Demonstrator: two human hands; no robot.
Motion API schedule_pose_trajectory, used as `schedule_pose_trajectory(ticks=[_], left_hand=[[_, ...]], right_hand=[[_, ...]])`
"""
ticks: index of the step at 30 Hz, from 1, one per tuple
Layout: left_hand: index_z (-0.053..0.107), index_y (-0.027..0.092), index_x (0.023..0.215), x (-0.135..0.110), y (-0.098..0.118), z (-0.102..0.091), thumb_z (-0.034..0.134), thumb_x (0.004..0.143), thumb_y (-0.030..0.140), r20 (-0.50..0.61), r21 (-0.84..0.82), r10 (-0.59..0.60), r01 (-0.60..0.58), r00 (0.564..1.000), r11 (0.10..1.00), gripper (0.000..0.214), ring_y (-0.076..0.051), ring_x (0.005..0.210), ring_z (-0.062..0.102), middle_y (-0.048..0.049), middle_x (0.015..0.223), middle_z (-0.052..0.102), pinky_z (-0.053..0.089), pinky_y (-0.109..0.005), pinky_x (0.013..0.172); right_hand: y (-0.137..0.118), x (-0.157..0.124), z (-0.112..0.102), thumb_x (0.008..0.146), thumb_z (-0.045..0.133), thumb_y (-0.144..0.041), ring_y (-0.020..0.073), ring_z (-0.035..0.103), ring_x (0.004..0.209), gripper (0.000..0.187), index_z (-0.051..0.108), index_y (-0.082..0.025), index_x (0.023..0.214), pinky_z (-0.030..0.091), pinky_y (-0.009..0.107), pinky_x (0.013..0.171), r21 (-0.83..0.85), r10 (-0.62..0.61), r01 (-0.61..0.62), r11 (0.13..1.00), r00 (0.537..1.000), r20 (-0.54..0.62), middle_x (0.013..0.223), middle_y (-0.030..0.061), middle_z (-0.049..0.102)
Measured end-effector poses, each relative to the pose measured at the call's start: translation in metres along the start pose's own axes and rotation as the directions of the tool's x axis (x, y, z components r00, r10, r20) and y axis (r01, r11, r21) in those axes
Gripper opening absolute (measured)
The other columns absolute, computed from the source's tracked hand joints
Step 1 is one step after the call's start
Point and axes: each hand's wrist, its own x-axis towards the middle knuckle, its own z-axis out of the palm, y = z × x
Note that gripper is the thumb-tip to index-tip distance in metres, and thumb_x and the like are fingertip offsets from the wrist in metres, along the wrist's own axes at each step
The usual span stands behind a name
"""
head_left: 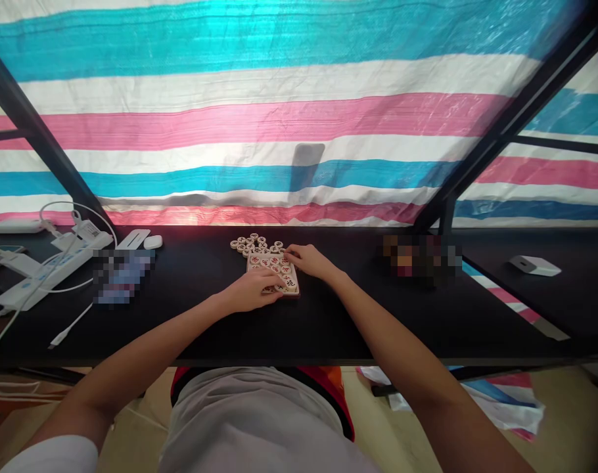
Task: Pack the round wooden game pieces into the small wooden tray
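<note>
The box of pieces is partly covered by the left hand; its far right corner is overlapped by the right hand. Neither grip can be told.

Chinese characters on discs, unreadably small

So there's a shallow open box of xiangqi pieces sitting flat on the desk, cream discs, red characters toward the back, black nearer the front. More black-lettered loose discs bunched just behind it.
</note>
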Motion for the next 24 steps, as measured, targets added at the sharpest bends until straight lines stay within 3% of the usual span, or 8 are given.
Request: schedule_pose_trajectory(ticks=[6,13,24], left_hand=[[0.067,0.021,0.094,0.001,-0.007,-0.003,0.057,0.086,0.032,-0.044,-0.026,-0.027,0.026,0.999,0.999,0.017,-0.017,0.092,0.059,-0.0037,0.096,0.066,0.042,-0.03,0.09],[0.065,0.019,0.103,0.0,-0.014,-0.002,0.061,0.082,0.037,-0.087,-0.013,-0.036,0.035,0.996,0.999,0.028,-0.019,0.092,0.059,-0.0051,0.096,0.065,0.042,-0.031,0.09],[0.066,0.017,0.097,-0.001,-0.02,-0.01,0.061,0.082,0.042,-0.011,0.004,-0.03,0.03,0.999,1.0,0.029,-0.017,0.082,0.057,-0.0037,0.085,0.062,0.043,-0.029,0.083]], right_hand=[[0.001,-0.001,-0.001,0.09,0.047,-0.033,0.0117,0.056,0.059,0.023,0.065,-0.019,0.09,0.037,0.021,0.061,0.005,-0.01,0.01,1.0,1.0,0.008,0.065,-0.0002,0.065],[0.0,0.0,-0.002,0.09,0.047,-0.032,0.0122,0.055,0.059,0.024,0.066,-0.019,0.092,0.036,0.021,0.06,-0.027,-0.02,0.02,0.999,1.0,0.008,0.066,0.0001,0.065],[0.001,0.0,-0.001,0.09,0.047,-0.032,0.0126,0.056,0.061,0.023,0.066,-0.019,0.093,0.036,0.021,0.061,-0.03,-0.013,0.014,0.999,1.0,0.018,0.066,0.0002,0.065]])
